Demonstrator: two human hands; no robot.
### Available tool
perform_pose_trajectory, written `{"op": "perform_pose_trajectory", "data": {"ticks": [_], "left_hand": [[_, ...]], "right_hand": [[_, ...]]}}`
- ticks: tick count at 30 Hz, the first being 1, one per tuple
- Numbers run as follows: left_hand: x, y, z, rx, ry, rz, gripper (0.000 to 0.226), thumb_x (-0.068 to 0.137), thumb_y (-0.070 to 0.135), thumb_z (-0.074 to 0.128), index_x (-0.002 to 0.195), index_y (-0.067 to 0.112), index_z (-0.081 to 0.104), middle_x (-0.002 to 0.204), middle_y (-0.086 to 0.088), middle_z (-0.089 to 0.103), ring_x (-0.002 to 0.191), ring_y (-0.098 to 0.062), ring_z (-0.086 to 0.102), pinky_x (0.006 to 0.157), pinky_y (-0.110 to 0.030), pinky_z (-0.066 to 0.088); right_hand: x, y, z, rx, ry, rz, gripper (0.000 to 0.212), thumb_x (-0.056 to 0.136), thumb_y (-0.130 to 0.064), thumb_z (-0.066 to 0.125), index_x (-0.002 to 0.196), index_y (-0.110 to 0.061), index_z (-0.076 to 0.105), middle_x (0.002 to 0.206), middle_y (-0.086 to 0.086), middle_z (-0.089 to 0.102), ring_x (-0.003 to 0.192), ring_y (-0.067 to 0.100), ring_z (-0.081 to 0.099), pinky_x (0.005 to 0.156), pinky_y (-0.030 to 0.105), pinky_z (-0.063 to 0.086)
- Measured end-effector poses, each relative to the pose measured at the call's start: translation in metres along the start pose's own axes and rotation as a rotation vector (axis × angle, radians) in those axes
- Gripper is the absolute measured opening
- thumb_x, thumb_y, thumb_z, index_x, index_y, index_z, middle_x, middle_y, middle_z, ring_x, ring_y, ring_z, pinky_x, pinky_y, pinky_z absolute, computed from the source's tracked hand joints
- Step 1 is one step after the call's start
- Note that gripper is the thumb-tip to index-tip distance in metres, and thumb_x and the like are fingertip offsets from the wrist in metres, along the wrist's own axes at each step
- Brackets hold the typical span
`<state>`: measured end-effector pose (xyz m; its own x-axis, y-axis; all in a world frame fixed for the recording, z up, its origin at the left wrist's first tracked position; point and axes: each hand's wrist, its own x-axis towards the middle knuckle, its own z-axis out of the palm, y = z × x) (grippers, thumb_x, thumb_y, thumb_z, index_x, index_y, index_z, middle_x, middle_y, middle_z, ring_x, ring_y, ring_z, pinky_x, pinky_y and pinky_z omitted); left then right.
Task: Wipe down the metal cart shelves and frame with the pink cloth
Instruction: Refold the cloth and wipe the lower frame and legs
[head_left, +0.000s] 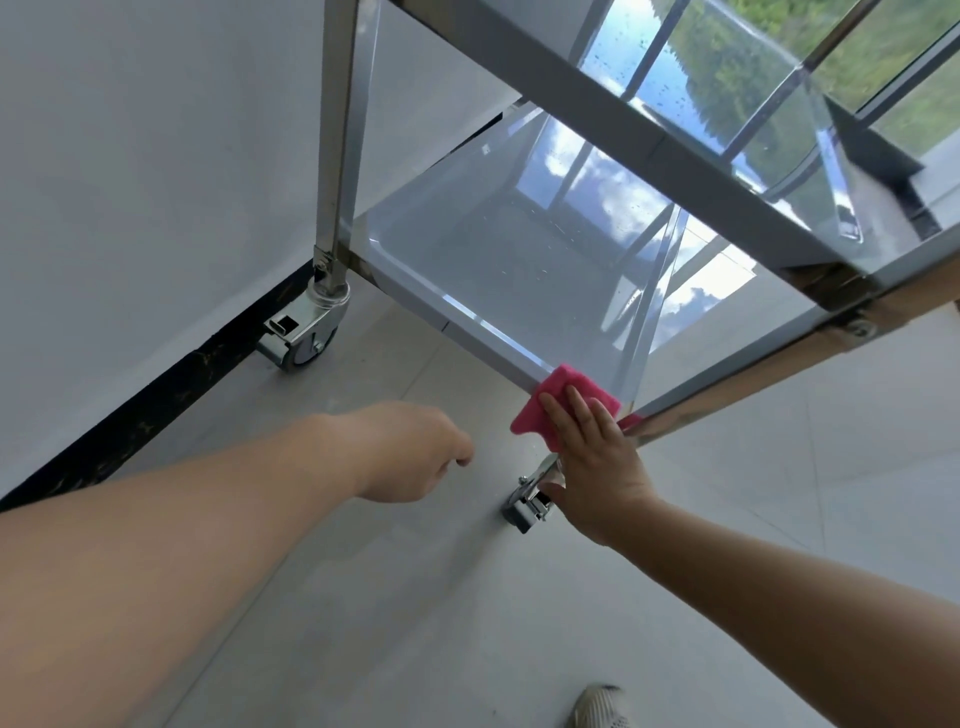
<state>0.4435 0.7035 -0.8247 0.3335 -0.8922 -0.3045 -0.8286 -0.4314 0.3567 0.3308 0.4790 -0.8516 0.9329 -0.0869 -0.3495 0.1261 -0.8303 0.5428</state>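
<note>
A: Pink cloth (537, 413), whereabouts?

B: Lying over the near front corner of the lower shelf (483, 260) of the metal cart (571, 78), draped across the rim right at the joint with the near leg (753, 374).

A: Gripped, or only pushed?

B: Only pushed. Pinned under the right hand (597, 467), fingers straight and close together, palm flat on top. No pinch, no curl round the fabric. Showing pink above and to the left of the fingertips, with a sliver more on the leg side.

A: And the left hand (410, 452)?

B: Hanging above the floor (363, 597), apart from both cart and cloth. Fingers loosely tucked under, holding nothing, touching nothing.

A: Anything beneath the working hand?

B: Near caster (524, 504), just below the thumb, partly hidden by the wrist.

A: Rest of the cart?

B: Upper shelf (727, 93) overhead on the right, mirror-bright, full of reflected sky, greenery and window bars. Same reflections on the lower one, plus scattered specks. Far leg (340, 130) upright on the left, ending in a second caster (306, 332) close to the black skirting (156, 400) along the pale wall (130, 156).

A: Anything else on the tiles?

B: Toe of a pale shoe (597, 706) at the bottom edge, well clear of the wheels
</note>
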Motion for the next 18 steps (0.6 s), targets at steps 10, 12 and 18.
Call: {"op": "perform_pose_trajectory", "data": {"ticks": [10,12,18], "left_hand": [[-0.013,-0.014,-0.005,0.007,-0.008,-0.062,0.038,0.098,0.022,0.034,0.134,0.031,0.045,0.136,-0.001,0.049,0.115,-0.024,0.053,0.093,-0.034,0.045],[-0.019,-0.017,-0.007,0.002,-0.005,-0.087,0.038,0.098,0.022,0.034,0.134,0.031,0.045,0.135,-0.001,0.050,0.114,-0.023,0.053,0.091,-0.032,0.045],[-0.042,-0.028,-0.012,-0.011,0.022,-0.162,0.038,0.097,0.020,0.035,0.131,0.030,0.049,0.132,0.000,0.053,0.111,-0.022,0.055,0.089,-0.033,0.047]], "right_hand": [[0.021,-0.001,-0.011,0.019,0.139,-0.120,0.065,0.101,-0.041,0.031,0.142,-0.011,-0.009,0.144,0.008,-0.032,0.144,0.037,-0.016,0.111,0.046,-0.018],[0.035,-0.001,-0.016,0.018,0.179,-0.157,0.063,0.101,-0.032,0.035,0.139,-0.012,-0.011,0.147,0.006,-0.028,0.145,0.036,-0.013,0.112,0.047,-0.015],[0.080,-0.002,-0.043,0.042,0.379,-0.263,0.053,0.068,-0.008,0.070,0.120,-0.003,0.065,0.141,0.022,0.047,0.123,0.041,0.052,0.098,0.051,0.044]]}}
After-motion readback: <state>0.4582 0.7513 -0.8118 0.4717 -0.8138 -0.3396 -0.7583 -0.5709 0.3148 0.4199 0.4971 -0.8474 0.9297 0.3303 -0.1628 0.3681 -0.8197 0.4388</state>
